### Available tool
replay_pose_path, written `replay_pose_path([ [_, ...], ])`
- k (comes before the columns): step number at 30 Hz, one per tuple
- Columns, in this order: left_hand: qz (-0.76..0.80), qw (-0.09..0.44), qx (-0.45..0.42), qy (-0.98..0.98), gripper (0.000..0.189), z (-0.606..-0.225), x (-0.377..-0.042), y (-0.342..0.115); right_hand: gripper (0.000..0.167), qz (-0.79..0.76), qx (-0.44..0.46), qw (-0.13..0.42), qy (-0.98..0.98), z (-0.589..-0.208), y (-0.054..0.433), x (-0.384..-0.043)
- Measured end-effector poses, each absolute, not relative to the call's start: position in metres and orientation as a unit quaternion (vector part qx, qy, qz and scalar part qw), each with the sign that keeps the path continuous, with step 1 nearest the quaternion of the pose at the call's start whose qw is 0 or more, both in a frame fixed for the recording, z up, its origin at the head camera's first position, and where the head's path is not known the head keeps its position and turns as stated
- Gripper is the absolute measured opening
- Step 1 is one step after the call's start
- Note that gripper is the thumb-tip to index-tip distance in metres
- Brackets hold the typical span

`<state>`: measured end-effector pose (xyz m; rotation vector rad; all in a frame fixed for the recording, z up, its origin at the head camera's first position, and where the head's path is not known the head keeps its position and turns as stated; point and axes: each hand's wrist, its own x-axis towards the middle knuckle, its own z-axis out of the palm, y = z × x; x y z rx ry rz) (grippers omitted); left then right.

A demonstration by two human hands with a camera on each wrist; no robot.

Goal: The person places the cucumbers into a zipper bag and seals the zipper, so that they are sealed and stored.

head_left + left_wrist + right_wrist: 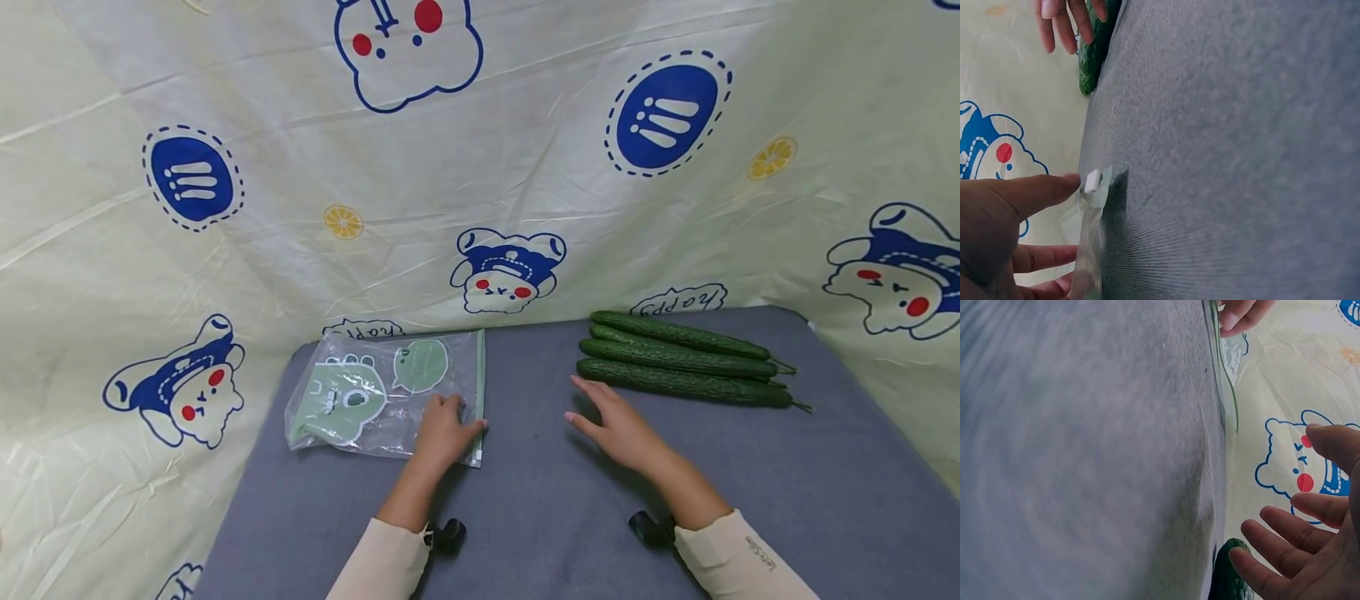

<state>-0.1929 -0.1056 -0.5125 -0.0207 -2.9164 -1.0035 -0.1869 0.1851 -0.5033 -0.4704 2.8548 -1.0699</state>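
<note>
A clear plastic zip bag with green cartoon prints lies flat on the left part of the table, its green zip edge facing right. My left hand rests on the bag near that edge, fingers loosely bent. In the left wrist view the thumb extends straight by the white zip slider, and other fingers touch the plastic. My right hand hovers over the table, fingers spread and holding nothing. Several long green cucumbers lie side by side just beyond it; one cucumber end shows beneath its fingers.
A grey cloth covers the table. Behind it and along both sides hangs a pale sheet printed with blue bears and orange slices. Small dark devices are strapped at both wrists.
</note>
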Motion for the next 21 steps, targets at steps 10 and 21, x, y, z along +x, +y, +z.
replay_pose_path([
  [10, -0.322, 0.014, 0.005, -0.947, 0.042, -0.514, -0.199, -0.106, 0.067, -0.379, -0.157, 0.030, 0.912, -0.501, 0.176, -0.186],
  [21, -0.382, 0.031, -0.006, -0.923, 0.018, -0.516, -0.197, -0.113, 0.064, -0.407, -0.163, 0.053, 0.897, -0.504, 0.163, -0.187],
])
